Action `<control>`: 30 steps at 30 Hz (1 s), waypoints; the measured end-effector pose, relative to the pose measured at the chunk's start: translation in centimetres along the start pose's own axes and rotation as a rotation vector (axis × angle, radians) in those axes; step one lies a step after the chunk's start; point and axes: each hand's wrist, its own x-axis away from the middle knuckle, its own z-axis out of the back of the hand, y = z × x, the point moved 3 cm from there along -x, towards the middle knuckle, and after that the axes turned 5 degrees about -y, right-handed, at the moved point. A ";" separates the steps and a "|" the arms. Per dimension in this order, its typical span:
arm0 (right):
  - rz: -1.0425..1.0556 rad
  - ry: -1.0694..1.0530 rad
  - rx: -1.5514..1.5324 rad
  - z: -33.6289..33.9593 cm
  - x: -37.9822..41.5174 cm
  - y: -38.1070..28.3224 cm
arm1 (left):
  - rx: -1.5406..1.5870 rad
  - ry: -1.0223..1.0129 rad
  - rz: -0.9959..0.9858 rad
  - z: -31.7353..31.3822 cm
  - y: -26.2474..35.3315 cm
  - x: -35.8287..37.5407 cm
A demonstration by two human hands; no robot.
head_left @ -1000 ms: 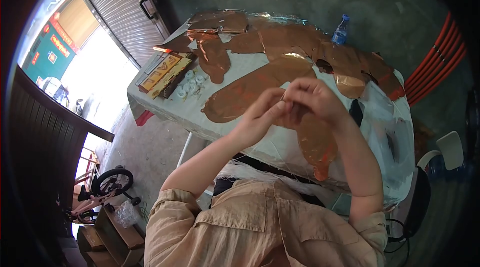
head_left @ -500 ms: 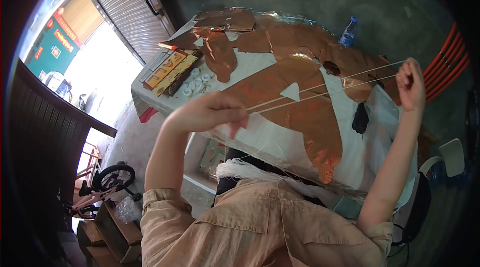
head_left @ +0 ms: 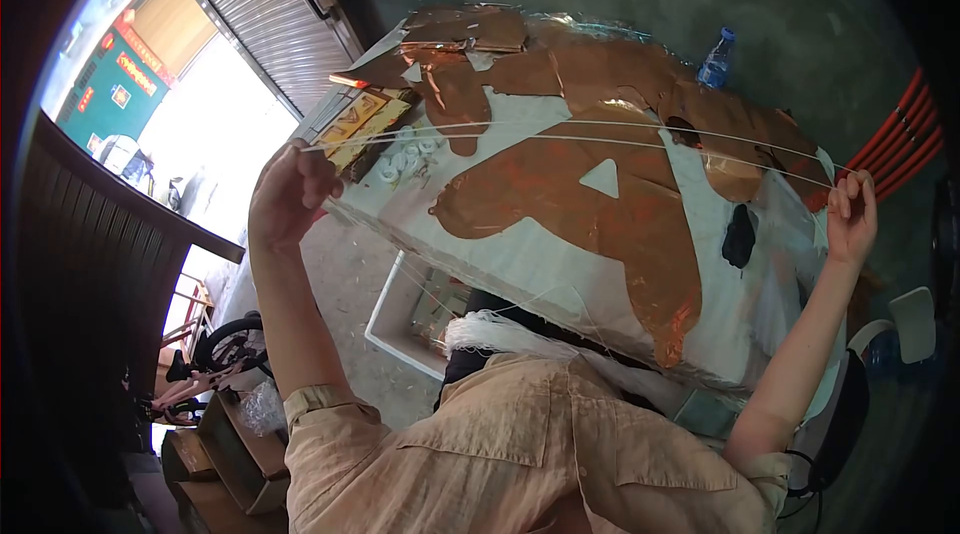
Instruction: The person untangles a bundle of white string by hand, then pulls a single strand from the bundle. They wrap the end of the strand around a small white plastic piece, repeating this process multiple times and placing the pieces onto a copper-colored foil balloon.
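Note:
Two strands of white string [head_left: 560,138] stretch across my view between my hands, above the table. My left hand [head_left: 290,192], out past the table's left edge, is closed around one end. At the far right my right hand [head_left: 852,218] pinches the other end. A loose bundle of white string [head_left: 510,334] lies across my lap, with a thin strand running up toward my left hand. Below the stretched strands lies a brown, coppery sheet piece [head_left: 650,224] with a triangular hole, on the table's white cover [head_left: 540,269].
More coppery sheets [head_left: 610,69] cover the table's far side. A yellow box [head_left: 372,124] and several small white rolls [head_left: 402,162] are at its left. A blue-capped bottle [head_left: 716,59] and a black item [head_left: 739,236] lie rightward. A white bin [head_left: 400,319] stands below.
My left hand has swung out to the left and up, drawing the string to a much longer span. My right hand has shifted slightly right and down, still gripping its end.

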 end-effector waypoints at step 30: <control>-0.824 -0.592 0.575 -21.1 3.1 18.2 | -0.558 -0.493 -0.029 -17.6 -11.5 -2.4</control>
